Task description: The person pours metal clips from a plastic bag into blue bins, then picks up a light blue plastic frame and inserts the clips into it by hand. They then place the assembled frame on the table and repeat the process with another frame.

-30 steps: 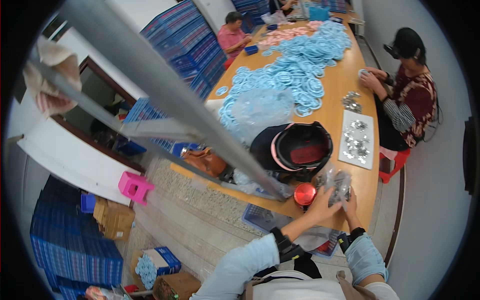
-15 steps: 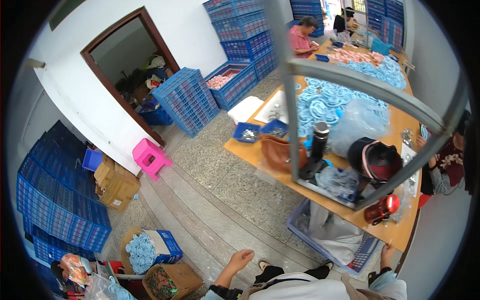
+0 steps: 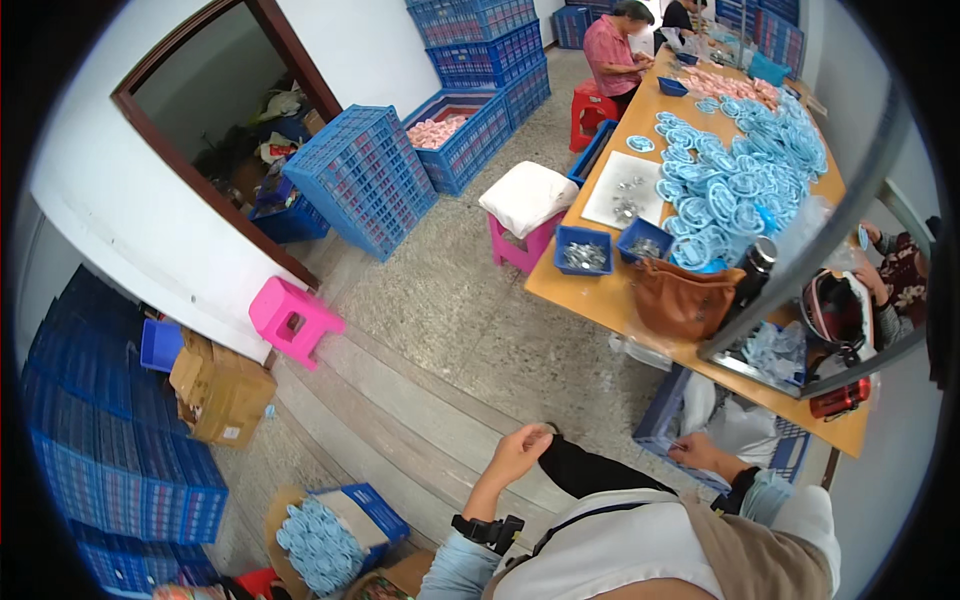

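Note:
My left hand [image 3: 518,452] hangs in front of my body, above the grey step edges, its fingers curled in with nothing visible in them. A dark band with a small box circles that wrist. My right hand [image 3: 702,453] is at my right, over the near rim of a blue basket [image 3: 655,415] on the floor under the table's end. Its fingers are loosely bent and a little apart, and I see nothing held. White bags [image 3: 745,430] lie in that basket. One of my legs in black trousers [image 3: 595,462] is stretched forward.
The wooden table [image 3: 620,325] carries pale blue ring-shaped parts [image 3: 720,180], a brown bag [image 3: 685,300] and blue trays [image 3: 583,250]. A metal frame [image 3: 800,290] stands at its near end. Pink stools [image 3: 292,318], blue crates [image 3: 360,180] and cartons [image 3: 225,390] line the left. Co-workers sit along the table.
My view has turned right and I have stepped forward. My right hand has left the table's edge and swung inward. My left hand has risen slightly. The metal frame has shifted right in view.

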Available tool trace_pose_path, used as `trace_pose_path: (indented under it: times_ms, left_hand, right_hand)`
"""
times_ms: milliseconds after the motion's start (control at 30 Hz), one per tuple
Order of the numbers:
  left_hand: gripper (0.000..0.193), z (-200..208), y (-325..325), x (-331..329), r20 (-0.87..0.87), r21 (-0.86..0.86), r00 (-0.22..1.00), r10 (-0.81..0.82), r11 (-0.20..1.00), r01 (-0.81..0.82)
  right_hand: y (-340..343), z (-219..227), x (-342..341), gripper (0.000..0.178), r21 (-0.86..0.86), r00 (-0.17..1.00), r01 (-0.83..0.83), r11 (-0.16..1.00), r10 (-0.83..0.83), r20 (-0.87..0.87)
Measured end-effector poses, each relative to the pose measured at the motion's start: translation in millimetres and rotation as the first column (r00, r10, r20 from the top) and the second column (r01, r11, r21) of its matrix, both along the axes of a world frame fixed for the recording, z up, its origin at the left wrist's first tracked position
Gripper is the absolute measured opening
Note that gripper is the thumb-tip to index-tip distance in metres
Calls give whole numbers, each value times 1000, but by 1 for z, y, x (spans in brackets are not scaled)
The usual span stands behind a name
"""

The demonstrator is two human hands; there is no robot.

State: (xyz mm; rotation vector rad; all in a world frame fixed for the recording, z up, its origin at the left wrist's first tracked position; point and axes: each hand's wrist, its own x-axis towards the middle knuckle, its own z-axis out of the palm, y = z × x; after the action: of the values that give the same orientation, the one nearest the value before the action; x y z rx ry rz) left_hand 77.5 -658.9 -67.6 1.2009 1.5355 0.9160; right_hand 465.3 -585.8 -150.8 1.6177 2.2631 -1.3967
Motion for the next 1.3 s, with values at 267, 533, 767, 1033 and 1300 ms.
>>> trace_pose_path:
  times_ms: [267, 533, 767, 1033, 1300]
  left_hand:
    - [29, -118, 2, -276, -451, 24, 840, 301, 945, -325]
    - [33, -112, 25, -421, -224, -577, 875, 430, 665, -475]
    - [40, -139, 316, -548, -409, -288, 912, -16, 951, -112]
    - [39, -47, 637, -475, -574, -199, 684, -450, 887, 416]
    - [52, -65, 761, -329, -255, -350, 651, -715, 696, 627]
  right_hand:
    - [176, 36, -247, 23, 302, 972, -83, 950, 144, -187]
    - [270, 77, -333, 21, 282, 981, 162, 946, -125, -146]
    - [289, 49, -416, 18, 273, 949, 304, 913, -266, -169]
    - [285, 88, -441, 7, 238, 525, 851, 469, -785, -329]
    - [334, 107, -433, 14, 417, 568, 802, 427, -762, -311]
